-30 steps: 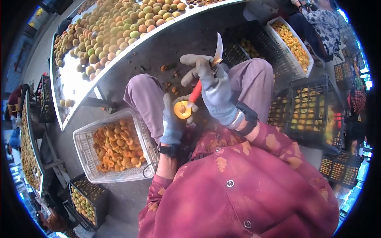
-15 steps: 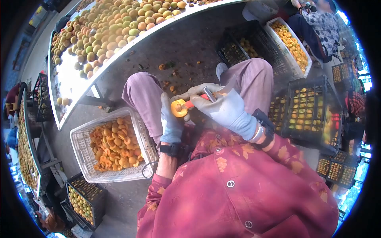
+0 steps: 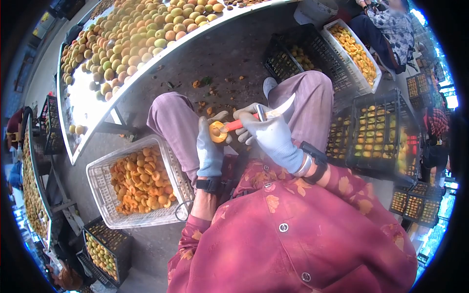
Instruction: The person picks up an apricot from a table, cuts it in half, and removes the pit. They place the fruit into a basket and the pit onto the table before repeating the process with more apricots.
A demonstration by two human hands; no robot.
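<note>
My gloved left hand is closed around an orange apricot half, whose cut face shows a brown centre. In my gloved right hand is a red-handled tool, its tip touching the fruit. A curved blade and a short metal piece extend from the upper side of the right hand. Both hands are above my lap. Beside my left knee, a white crate holds many orange fruit halves.
A white-edged table piled with whole fruit stands ahead at left. Black crates of fruit are at right, near a white crate of halves. Another person sits at upper right. Scraps lie on the floor.
My right hand has turned and shifted slightly left, and the curved blade now shows clearly. The small round thing under the fruit is no longer visible. My left hand still holds the fruit.
</note>
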